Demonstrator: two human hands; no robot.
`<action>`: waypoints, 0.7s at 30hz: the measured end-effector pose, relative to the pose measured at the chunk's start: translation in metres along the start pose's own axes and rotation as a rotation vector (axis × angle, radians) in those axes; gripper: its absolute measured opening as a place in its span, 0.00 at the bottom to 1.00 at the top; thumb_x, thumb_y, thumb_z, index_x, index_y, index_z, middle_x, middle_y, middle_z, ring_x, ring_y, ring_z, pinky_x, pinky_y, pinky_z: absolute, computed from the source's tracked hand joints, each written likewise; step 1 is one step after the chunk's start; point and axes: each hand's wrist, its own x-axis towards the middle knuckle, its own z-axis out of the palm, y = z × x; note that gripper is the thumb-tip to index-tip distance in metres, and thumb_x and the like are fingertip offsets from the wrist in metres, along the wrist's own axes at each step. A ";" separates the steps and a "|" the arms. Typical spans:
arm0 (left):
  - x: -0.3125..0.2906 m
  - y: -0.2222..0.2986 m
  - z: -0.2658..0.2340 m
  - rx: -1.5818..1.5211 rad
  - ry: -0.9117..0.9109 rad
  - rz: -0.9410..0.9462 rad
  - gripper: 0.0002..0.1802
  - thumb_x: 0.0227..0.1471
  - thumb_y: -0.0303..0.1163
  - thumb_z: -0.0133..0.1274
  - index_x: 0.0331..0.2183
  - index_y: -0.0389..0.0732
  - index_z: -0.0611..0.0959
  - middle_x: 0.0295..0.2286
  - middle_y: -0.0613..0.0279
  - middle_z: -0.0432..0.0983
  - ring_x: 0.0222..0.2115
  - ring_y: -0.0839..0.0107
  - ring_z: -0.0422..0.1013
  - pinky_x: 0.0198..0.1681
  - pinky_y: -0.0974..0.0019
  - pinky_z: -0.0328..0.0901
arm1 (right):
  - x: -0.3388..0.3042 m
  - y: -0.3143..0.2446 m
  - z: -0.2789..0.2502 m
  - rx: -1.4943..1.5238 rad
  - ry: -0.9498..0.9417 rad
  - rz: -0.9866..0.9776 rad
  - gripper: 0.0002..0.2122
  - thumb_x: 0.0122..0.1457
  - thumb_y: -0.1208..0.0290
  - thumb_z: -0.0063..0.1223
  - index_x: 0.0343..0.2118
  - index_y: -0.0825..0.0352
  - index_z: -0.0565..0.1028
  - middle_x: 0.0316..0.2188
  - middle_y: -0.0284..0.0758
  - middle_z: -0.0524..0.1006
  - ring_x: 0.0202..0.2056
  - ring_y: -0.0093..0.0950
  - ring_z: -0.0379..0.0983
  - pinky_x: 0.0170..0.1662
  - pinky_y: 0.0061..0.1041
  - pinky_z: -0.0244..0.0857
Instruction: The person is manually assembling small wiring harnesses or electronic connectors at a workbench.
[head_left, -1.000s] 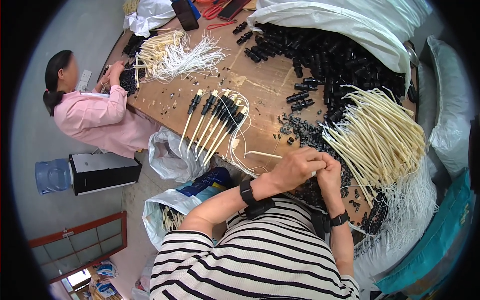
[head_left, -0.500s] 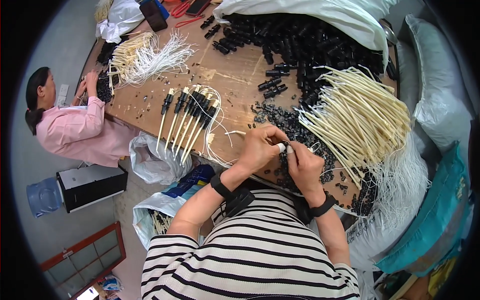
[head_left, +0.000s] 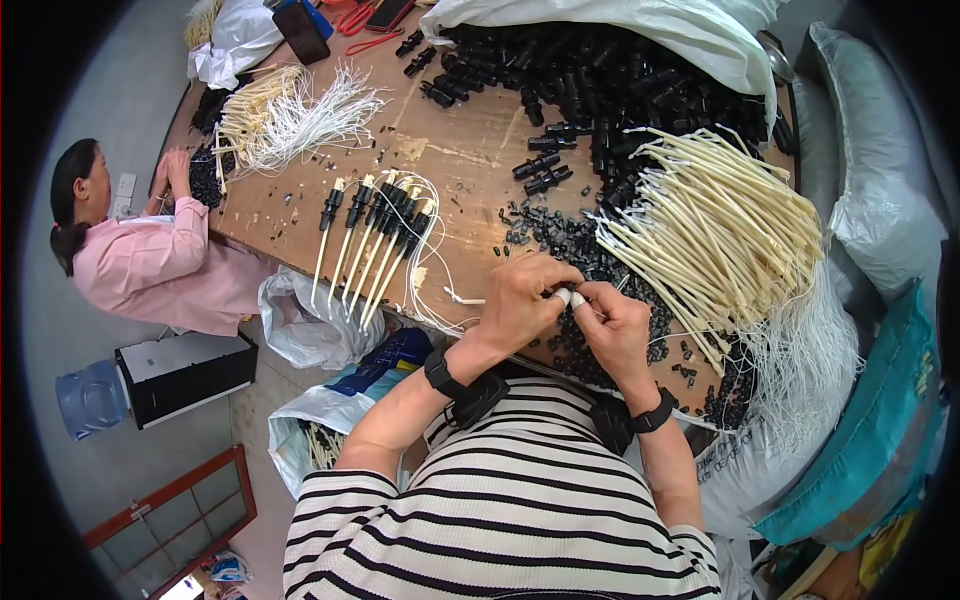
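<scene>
My left hand [head_left: 522, 305] and my right hand [head_left: 614, 325] meet fingertip to fingertip over the table's near edge, both closed in a pinch. Each thumb wears a white cover. Out of the left side of my left hand pokes a thin cream stick [head_left: 464, 299]. Whatever lies between the fingertips is small, dark and mostly covered, and a bit of white string shows beside my right fingers. Left of my hands several cream sticks with black connectors [head_left: 384, 206] lie in a row, white strings looping from them. Small black pieces [head_left: 570, 240] are scattered just beyond my hands.
A large bundle of cream sticks [head_left: 715, 240] lies on the right, near a heap of black connectors [head_left: 620, 90] under a white sack. Another bundle [head_left: 262, 115] is at far left, by a person in pink [head_left: 150, 240]. Filled sacks [head_left: 875, 150] stand along the right.
The cream stick at my left hand has swung lower and nearer to me. My fingertips have drawn closer together, covering the small piece more.
</scene>
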 end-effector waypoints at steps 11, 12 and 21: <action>0.005 -0.003 -0.009 0.098 -0.020 0.080 0.11 0.33 0.23 0.55 0.25 0.42 0.86 0.23 0.60 0.77 0.28 0.63 0.71 0.31 0.63 0.66 | 0.000 0.000 -0.002 0.040 0.025 0.047 0.03 0.52 0.79 0.57 0.30 0.68 0.78 0.12 0.29 0.67 0.14 0.17 0.61 0.19 0.19 0.56; 0.004 -0.004 -0.007 0.103 -0.016 0.079 0.11 0.33 0.23 0.55 0.25 0.42 0.86 0.23 0.60 0.77 0.28 0.63 0.71 0.31 0.63 0.66 | 0.000 0.001 -0.001 0.044 0.021 0.042 0.03 0.52 0.79 0.57 0.30 0.68 0.78 0.12 0.29 0.67 0.14 0.17 0.61 0.19 0.19 0.56; 0.006 -0.006 -0.009 0.119 -0.034 0.102 0.09 0.31 0.22 0.56 0.23 0.42 0.85 0.24 0.64 0.76 0.29 0.64 0.69 0.31 0.64 0.66 | 0.000 0.001 0.003 -0.069 0.064 -0.215 0.05 0.51 0.81 0.57 0.32 0.69 0.78 0.14 0.30 0.68 0.14 0.15 0.60 0.18 0.17 0.54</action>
